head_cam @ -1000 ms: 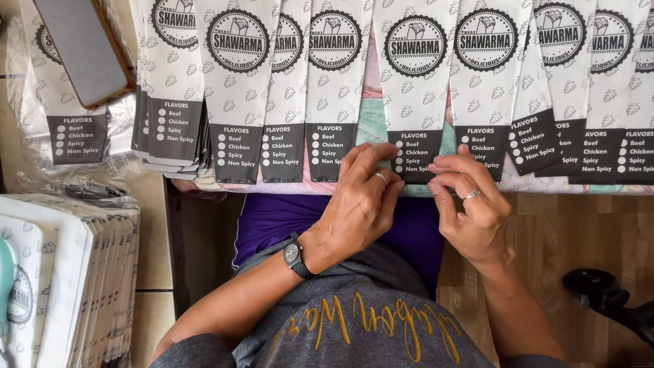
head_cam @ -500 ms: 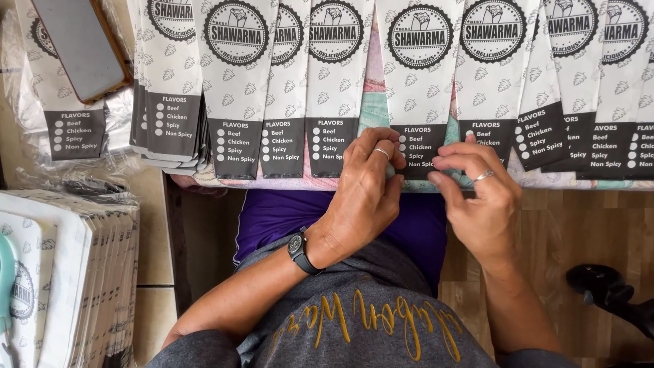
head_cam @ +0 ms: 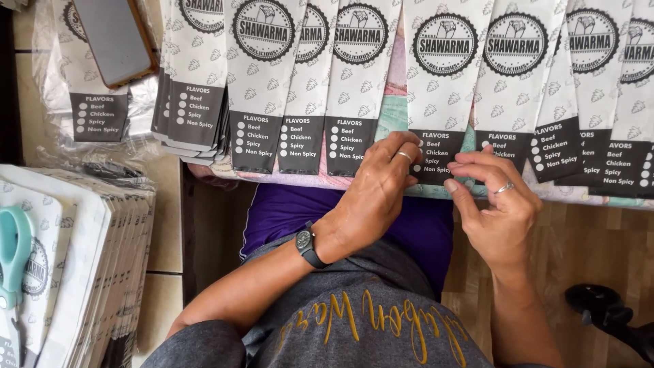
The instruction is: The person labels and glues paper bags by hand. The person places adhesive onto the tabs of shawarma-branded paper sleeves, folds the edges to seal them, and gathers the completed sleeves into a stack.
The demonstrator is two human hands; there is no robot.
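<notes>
Head view showed both hands at the near end of one long white paper sleeve with a round black emblem and a dark checklist panel (head_cam: pixel 441 88), which lay in a row of like sleeves on the counter (head_cam: pixel 392 112). That sleeve ran lengthwise straight away from the person, its dark panel end nearest the body. The left hand (head_cam: pixel 376 187) rested fingers-down on the left edge of the panel, fingers close together. The right hand (head_cam: pixel 492 204) met the panel from the right, thumb and forefinger drawn together at its lower corner; whether paper sat between them I could not tell. Both hands were about equally near. A stack of white paper sleeves (head_cam: pixel 75 272) stood well apart to the left.
</notes>
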